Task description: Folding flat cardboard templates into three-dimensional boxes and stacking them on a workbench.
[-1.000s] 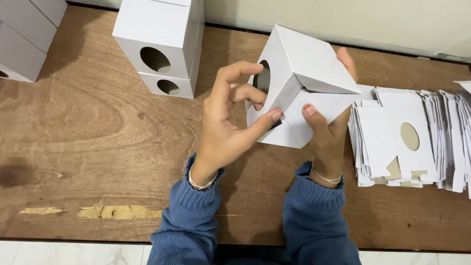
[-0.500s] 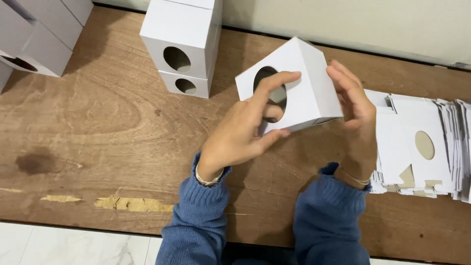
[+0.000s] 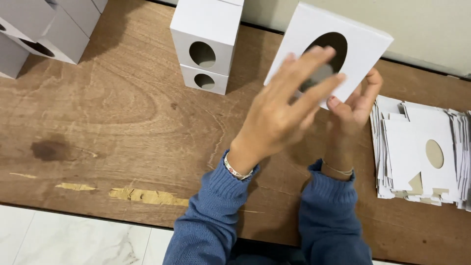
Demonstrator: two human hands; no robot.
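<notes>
A white cardboard box (image 3: 360, 44) with an oval hole in its face is raised above the wooden table (image 3: 113, 122), its holed side turned toward me. My right hand (image 3: 355, 105) holds it from below, fingers on its lower right edge. In front of the box, my left hand (image 3: 284, 113) has its fingers spread and extended over the oval hole, touching or nearly touching the face. Both arms wear blue knitted sleeves.
Two finished white boxes with oval holes (image 3: 206, 44) are stacked at the back centre. More white boxes (image 3: 44, 29) lie at the back left. A pile of flat white box blanks (image 3: 427, 152) sits at the right. A pale wall runs behind the table.
The box has been lifted higher and turned so its holed face points toward me. My left hand has let go of its grip and spread its fingers over the face.
</notes>
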